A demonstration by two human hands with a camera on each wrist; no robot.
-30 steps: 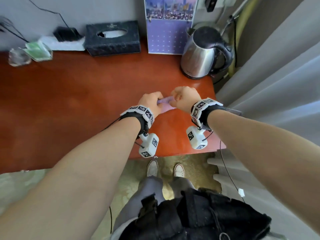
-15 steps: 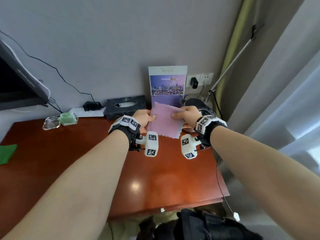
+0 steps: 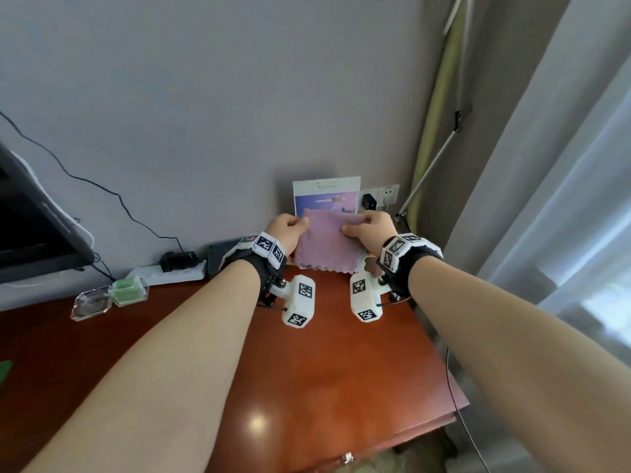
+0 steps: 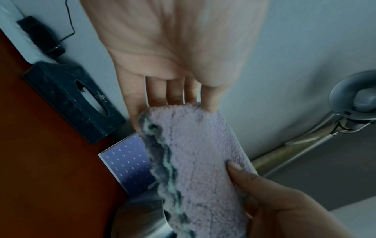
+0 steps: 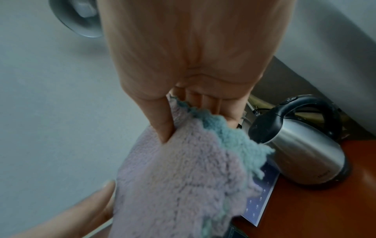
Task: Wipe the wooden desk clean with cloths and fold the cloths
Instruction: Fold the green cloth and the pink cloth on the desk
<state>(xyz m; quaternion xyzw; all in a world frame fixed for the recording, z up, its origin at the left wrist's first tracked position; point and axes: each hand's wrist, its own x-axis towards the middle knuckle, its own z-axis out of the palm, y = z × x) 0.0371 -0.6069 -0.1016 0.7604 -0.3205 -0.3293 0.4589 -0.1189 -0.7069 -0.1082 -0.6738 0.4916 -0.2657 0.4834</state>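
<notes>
A lilac fleece cloth (image 3: 328, 241) with a teal scalloped edge hangs in the air above the back of the wooden desk (image 3: 307, 387). My left hand (image 3: 288, 232) pinches its upper left corner and my right hand (image 3: 367, 230) pinches its upper right corner. In the left wrist view the cloth (image 4: 199, 161) hangs from my left hand (image 4: 173, 99), with the right thumb pressed on its far side. In the right wrist view my right hand (image 5: 183, 109) pinches the cloth (image 5: 179, 177) between thumb and fingers. A green cloth (image 3: 5, 368) peeks in at the desk's left edge.
Behind the cloth stand a calendar card (image 3: 326, 194) and a steel kettle (image 5: 301, 145). A dark tissue box (image 4: 73, 99), a power strip (image 3: 170, 273), a green holder (image 3: 128, 290) and a glass dish (image 3: 90, 302) line the wall. Curtains (image 3: 546, 199) hang on the right.
The hands lifted the cloth from the desk and now hold it spread in the air, slightly higher and wider than half a second ago. The head view tilted up toward the wall.
</notes>
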